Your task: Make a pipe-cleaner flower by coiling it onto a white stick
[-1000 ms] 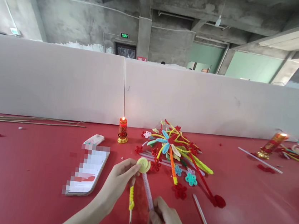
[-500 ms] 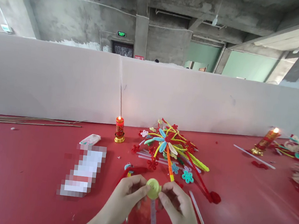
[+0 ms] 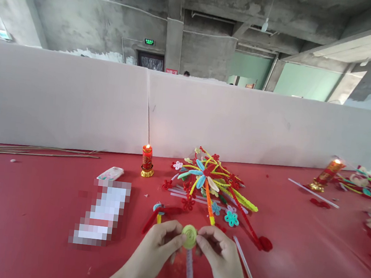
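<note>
Head camera: both bare hands meet low in the middle of the scene, pinching a small pale-yellow coil (image 3: 189,236) between them, held up in front of a red table (image 3: 293,254). The left hand (image 3: 159,247) has its thumb and fingers closed on the coil's left edge; the right hand (image 3: 222,257) grips the right edge just as narrowly — thumb in front, fingers bent behind. A pale purple strip (image 3: 190,275) runs down from below the disc (how the two join is hard to see). Just beyond the left hand is a red fuzzy piece (image 3: 167,209) with blue and yellow parts; I cannot tell whether those fingers hold it too. Past the hands lies a heap of colourful fuzzy stems and flowers (image 3: 213,184), a teal flower (image 3: 232,218) at its near edge. A thin pale rod (image 3: 248,271) slants beside the right hand — and farther back, left of the heap, a lit red candle (image 3: 147,157) stands upright on its gold base.
</note>
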### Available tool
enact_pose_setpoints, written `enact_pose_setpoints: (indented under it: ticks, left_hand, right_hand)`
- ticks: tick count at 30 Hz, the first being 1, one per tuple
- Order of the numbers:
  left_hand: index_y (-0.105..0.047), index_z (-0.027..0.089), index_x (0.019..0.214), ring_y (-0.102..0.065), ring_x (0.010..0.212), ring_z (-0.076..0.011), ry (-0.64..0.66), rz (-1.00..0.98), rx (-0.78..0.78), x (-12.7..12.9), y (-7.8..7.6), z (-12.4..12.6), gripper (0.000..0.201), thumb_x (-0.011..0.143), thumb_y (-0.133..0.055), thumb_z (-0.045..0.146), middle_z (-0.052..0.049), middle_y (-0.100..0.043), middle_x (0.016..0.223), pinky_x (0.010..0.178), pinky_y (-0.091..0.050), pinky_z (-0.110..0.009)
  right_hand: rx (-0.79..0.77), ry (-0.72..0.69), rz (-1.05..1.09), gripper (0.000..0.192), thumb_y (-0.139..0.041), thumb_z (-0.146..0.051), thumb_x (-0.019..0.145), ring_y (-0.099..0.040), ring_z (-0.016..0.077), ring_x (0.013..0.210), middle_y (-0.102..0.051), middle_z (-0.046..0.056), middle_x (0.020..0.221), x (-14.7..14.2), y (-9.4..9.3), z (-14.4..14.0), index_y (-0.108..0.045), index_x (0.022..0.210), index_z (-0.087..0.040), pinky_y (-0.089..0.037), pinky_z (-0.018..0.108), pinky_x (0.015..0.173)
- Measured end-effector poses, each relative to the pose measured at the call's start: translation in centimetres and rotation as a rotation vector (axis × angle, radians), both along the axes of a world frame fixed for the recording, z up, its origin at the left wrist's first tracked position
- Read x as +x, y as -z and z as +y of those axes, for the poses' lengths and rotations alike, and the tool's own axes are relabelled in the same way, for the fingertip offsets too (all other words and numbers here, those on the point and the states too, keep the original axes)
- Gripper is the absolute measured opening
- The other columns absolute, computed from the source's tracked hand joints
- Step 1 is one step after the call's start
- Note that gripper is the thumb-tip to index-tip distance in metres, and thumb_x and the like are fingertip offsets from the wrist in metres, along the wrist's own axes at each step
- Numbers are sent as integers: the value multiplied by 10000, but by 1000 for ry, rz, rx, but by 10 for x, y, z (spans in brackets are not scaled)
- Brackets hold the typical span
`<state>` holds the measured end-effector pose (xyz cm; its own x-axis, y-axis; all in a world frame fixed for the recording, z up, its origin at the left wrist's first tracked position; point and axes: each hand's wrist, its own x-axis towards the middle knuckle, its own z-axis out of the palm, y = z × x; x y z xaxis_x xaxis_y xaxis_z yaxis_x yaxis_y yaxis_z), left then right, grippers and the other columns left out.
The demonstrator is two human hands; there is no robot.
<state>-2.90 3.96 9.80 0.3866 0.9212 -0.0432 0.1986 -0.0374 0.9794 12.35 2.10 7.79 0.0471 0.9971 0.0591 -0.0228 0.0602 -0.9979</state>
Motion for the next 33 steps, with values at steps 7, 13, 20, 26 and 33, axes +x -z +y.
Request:
enact_pose_setpoints:
  ticks: [7, 13, 20, 26, 33]
  left_hand:
    - [-495, 162, 650, -366, 468, -87, -21, 38, 15, 3, 5, -2, 248, 793, -469, 363, 60, -402, 533, 470, -290, -215]
    - [-484, 170, 652, -378, 495, -97, -35, 94, 52, 3, 9, -4, 282, 820, -434, 391, 56, -396, 545, 476, -297, -216]
    - [-481, 171, 651, -368, 501, -99, -28, 83, 49, 5, 13, -6, 260, 816, -444, 369, 54, -395, 558, 478, -304, -217]
    - [-492, 171, 657, -381, 489, -99, -23, 75, 53, 4, 15, -5, 266, 811, -447, 383, 53, -415, 557, 474, -314, -216]
    - [-511, 168, 670, -394, 502, -100, -14, 61, 50, 4, 16, -6, 279, 817, -444, 396, 47, -427, 571, 479, -325, -213]
  right_hand:
    - [-89, 39, 87, 202, -684, -363, 659, -575, 165, 631, -640, 16, 643, -2, -3, -1, -647, 693, -167, -462, 236, 607]
    - [-128, 39, 119, 177, -719, -302, 604, -578, 171, 665, -645, 17, 664, -1, -1, 1, -657, 691, -161, -450, 243, 621]
    - [-172, -9, 245, 144, -722, -236, 584, -563, 145, 643, -615, -10, 626, -1, -1, 1, -638, 674, -160, -440, 228, 624]
    - [-225, -43, 341, 155, -725, -233, 581, -564, 135, 600, -590, -18, 620, -1, 4, 2, -625, 673, -157, -462, 252, 635]
    - [-260, -21, 324, 162, -723, -246, 581, -585, 148, 592, -619, 11, 625, -3, 8, 2, -631, 662, -141, -471, 270, 633]
